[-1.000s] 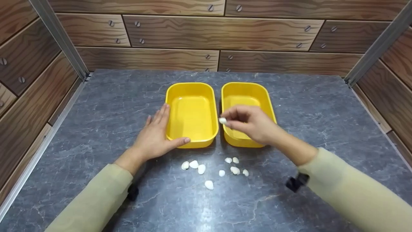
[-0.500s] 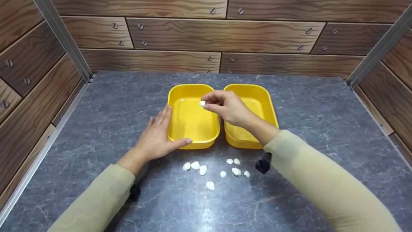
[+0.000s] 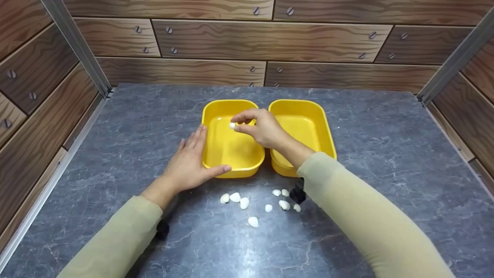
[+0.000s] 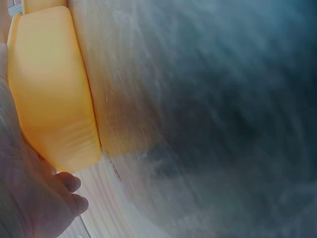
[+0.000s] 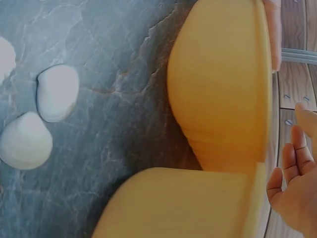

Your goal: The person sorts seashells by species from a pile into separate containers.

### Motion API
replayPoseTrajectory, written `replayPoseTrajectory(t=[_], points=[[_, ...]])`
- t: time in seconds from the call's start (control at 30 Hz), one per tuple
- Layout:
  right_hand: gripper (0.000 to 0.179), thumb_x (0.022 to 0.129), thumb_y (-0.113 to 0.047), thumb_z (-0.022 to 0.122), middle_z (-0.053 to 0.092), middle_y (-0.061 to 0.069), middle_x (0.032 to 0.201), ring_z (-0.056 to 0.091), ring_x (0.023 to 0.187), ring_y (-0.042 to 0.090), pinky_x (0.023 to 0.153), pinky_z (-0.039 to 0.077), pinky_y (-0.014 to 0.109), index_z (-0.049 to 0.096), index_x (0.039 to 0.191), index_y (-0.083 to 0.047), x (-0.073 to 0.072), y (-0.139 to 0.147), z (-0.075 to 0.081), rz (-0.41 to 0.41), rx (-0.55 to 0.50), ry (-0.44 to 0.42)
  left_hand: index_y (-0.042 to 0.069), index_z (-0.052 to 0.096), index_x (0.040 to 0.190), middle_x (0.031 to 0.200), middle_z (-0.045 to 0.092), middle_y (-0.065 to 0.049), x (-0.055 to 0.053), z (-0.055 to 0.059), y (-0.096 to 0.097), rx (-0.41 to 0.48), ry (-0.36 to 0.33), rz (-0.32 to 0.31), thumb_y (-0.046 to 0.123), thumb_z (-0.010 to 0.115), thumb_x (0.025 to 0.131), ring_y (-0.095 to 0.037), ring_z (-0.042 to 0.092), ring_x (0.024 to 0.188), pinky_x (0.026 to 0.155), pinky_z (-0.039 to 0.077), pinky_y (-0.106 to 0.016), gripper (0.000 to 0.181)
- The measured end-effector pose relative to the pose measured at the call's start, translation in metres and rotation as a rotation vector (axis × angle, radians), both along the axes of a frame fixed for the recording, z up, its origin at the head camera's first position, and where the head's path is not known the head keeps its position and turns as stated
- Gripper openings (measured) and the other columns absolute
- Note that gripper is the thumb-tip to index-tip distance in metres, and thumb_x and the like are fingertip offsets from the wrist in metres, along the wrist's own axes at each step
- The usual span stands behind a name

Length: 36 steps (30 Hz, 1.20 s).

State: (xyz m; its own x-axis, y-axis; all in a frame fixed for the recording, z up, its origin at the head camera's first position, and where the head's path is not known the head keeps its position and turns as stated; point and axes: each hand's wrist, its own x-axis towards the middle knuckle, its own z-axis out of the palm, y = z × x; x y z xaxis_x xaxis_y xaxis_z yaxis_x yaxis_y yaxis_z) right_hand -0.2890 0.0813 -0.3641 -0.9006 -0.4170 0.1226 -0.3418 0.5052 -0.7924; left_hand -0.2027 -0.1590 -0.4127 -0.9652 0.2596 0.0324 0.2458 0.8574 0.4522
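Over the left yellow container (image 3: 239, 156), my right hand (image 3: 264, 129) pinches a small white seashell (image 3: 232, 125) between thumb and fingertips. That shell does not show in the right wrist view, where the hand (image 5: 297, 183) appears beyond the container rims. My left hand (image 3: 186, 166) rests against the left container's outer side with its fingers extended, and its thumb lies along the front rim. In the left wrist view, the container's wall (image 4: 49, 84) is beside this hand (image 4: 29, 193). The right yellow container (image 3: 305, 125) stands close by, partly covered by my right forearm.
On the grey marbled table (image 3: 154, 116), in front of the containers, lie several white seashells: a row of three (image 3: 235, 197), a loose cluster (image 3: 284, 205) to the right, and one shell (image 3: 253, 222) nearer. Wood-patterned walls (image 3: 270, 42) enclose the back and sides.
My right hand has carried the pinched shell leftward from the right container's near-left rim to above the left container. The left hand stays on the container; the table shells have not moved.
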Motion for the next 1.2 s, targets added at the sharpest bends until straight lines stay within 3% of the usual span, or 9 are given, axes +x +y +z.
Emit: replayPoseTrajectory(t=[0.3, 0.57, 0.73, 0.9, 1.03, 1.2], points=[[0.026, 0.101, -0.017, 0.075, 0.073, 0.006, 0.125, 0.060, 0.113, 0.022, 0.102, 0.051, 0.037, 0.078, 0.126, -0.013, -0.002, -0.001, -0.004, -0.078, 0.028, -0.007, 0.010, -0.001, 0.171, 0.178, 0.000, -0.008, -0.001, 0.000, 0.001, 0.000, -0.009, 0.011, 0.084, 0.060, 0.088, -0.028, 0.007, 0.164, 0.130, 0.005, -0.057, 0.127], [0.024, 0.101, -0.016, 0.075, 0.074, 0.003, 0.118, 0.062, 0.103, 0.021, 0.089, 0.055, 0.033, 0.078, 0.125, -0.013, 0.010, 0.017, 0.012, -0.079, -0.004, -0.011, 0.012, -0.002, 0.171, 0.179, 0.000, -0.007, -0.001, 0.000, 0.001, 0.000, -0.032, 0.026, 0.086, 0.059, 0.087, -0.029, 0.009, 0.163, 0.130, 0.004, -0.055, 0.127], [0.022, 0.101, -0.016, 0.076, 0.076, 0.003, 0.113, 0.066, 0.095, 0.021, 0.080, 0.056, 0.032, 0.079, 0.122, -0.012, 0.026, 0.038, 0.026, -0.031, -0.034, 0.043, 0.012, -0.002, 0.171, 0.179, 0.000, -0.007, -0.001, -0.001, 0.000, 0.003, -0.032, 0.025, 0.085, 0.060, 0.086, -0.031, 0.010, 0.163, 0.130, 0.004, -0.055, 0.128], [0.020, 0.099, -0.012, 0.077, 0.076, 0.004, 0.107, 0.066, 0.093, 0.019, 0.082, 0.056, 0.033, 0.080, 0.119, -0.009, 0.048, 0.063, 0.032, 0.042, -0.045, 0.120, 0.011, -0.003, 0.171, 0.179, 0.000, -0.008, -0.001, -0.001, -0.001, 0.007, -0.022, 0.023, 0.083, 0.062, 0.087, -0.030, 0.010, 0.163, 0.130, 0.004, -0.054, 0.128], [0.020, 0.096, -0.009, 0.080, 0.077, 0.003, 0.103, 0.065, 0.090, 0.020, 0.082, 0.056, 0.032, 0.080, 0.116, -0.004, 0.066, 0.084, 0.031, 0.081, -0.046, 0.150, 0.011, -0.002, 0.171, 0.179, 0.000, -0.007, -0.001, -0.001, 0.000, 0.011, -0.019, 0.024, 0.083, 0.063, 0.086, -0.030, 0.011, 0.163, 0.131, 0.004, -0.053, 0.129], [0.020, 0.095, -0.009, 0.081, 0.077, 0.004, 0.102, 0.066, 0.091, 0.019, 0.083, 0.057, 0.028, 0.080, 0.113, -0.005, 0.090, 0.109, 0.023, 0.104, -0.032, 0.111, 0.011, -0.003, 0.171, 0.179, 0.000, -0.008, -0.001, 0.000, 0.001, -0.008, -0.017, 0.022, 0.089, 0.057, 0.084, -0.030, 0.012, 0.163, 0.131, 0.005, -0.053, 0.131]])
